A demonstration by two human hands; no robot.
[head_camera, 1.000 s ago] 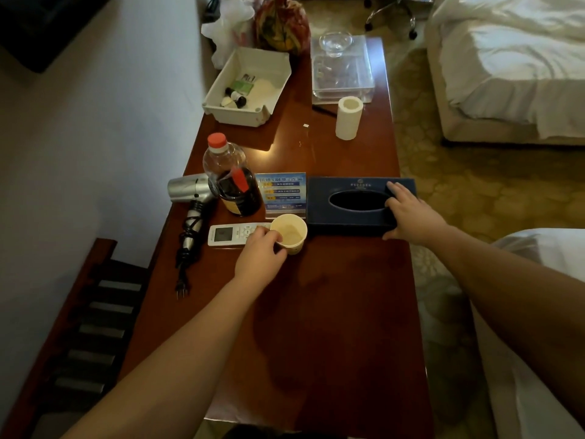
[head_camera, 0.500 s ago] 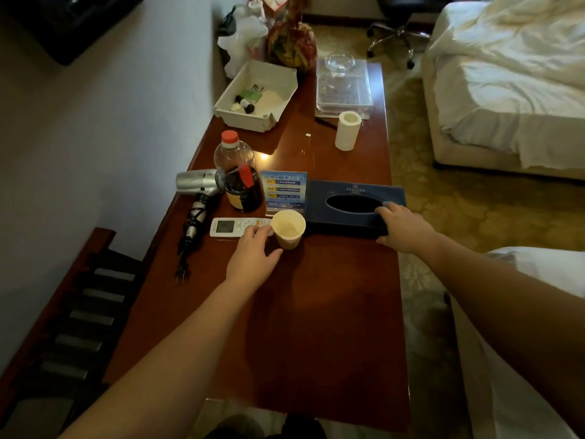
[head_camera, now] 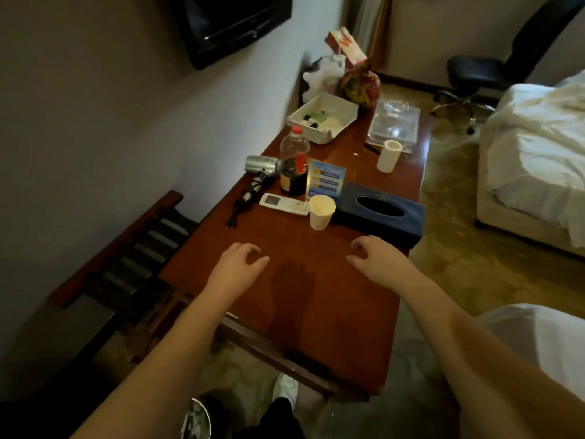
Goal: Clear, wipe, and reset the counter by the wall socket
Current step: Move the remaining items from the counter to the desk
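Hovering over the bare near end of the polished wooden counter (head_camera: 316, 296), the left hand (head_camera: 235, 264) and the right hand (head_camera: 376, 258) are seen with fingers loosely curled and slightly apart, nothing held in either.

Just beyond the left fingertips (head_camera: 253, 248) a paper cup (head_camera: 322, 212) is stood, thin-walled, tapered and open-topped; whether anything is in it cannot be told. It is judged easily tipped if brushed, and the flat white remote control (head_camera: 284, 204) touching its side could be wetted.

Beyond the right fingertips (head_camera: 357, 243) lies a dark blue tissue box (head_camera: 380, 213), rectangular with an oval slot, close to the counter's outer edge; a careless shove could send it to the floor.

Farther off from the left fingers, a tall plastic bottle (head_camera: 293, 167) of dark liquid with a red cap is considered top-heavy, and the silver hair dryer (head_camera: 264, 166) beside it trails a coiled black cord (head_camera: 245, 198) that could be snagged and dragged.
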